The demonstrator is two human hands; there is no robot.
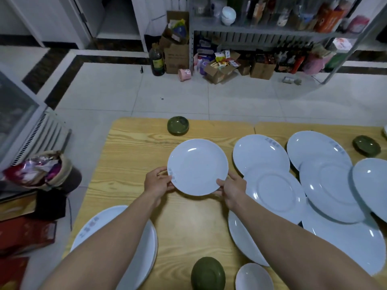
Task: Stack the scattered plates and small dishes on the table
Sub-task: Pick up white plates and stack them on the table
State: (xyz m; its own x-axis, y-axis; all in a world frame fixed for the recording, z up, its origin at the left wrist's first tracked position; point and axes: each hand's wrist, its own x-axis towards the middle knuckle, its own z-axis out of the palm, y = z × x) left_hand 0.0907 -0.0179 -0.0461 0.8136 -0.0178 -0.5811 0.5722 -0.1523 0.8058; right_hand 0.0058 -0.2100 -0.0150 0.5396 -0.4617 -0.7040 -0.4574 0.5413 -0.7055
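The left hand (158, 183) and right hand (232, 190) grip opposite rim edges of the white plate (198, 166). The plate appears rigid, glazed, probably slippery and breakable; two-handed rim support seems advisable.

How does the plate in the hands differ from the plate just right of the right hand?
The held plate faces up, gripped at its rim by the left hand and right hand; the neighbouring plate lies upside down, foot ring showing, overlapping another plate. Both are round and white.
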